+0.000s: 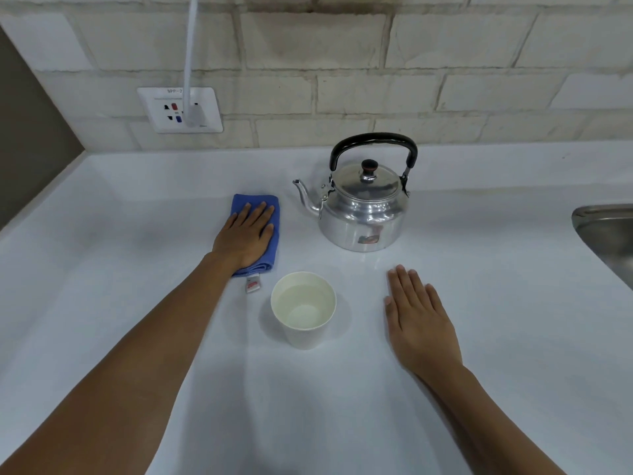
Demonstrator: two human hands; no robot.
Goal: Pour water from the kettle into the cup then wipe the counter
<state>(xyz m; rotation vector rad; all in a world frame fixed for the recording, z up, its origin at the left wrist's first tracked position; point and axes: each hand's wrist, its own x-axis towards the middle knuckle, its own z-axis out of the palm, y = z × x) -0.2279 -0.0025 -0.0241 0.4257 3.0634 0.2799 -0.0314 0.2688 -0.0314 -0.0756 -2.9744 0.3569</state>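
The white counter point(171, 337) fills most of the view, with a steel sink point(609, 234) cut off at the 3 o'clock edge. The metal kettle point(359, 214) stands upright at about 1 o'clock from the cup, its spout pointing toward 9 o'clock and its black handle arching side to side over the lid. The right hand point(419, 320) lies flat on the counter at 3 o'clock from the cup, fingers straight and together, gripping nothing. The left hand point(245, 236) presses flat on the folded blue cloth point(270, 234), fingers spread open, at 11 o'clock from the cup; the cloth's long axis runs from 12 to 6 o'clock. The white paper cup point(303, 310) stands upright near centre, holding water.
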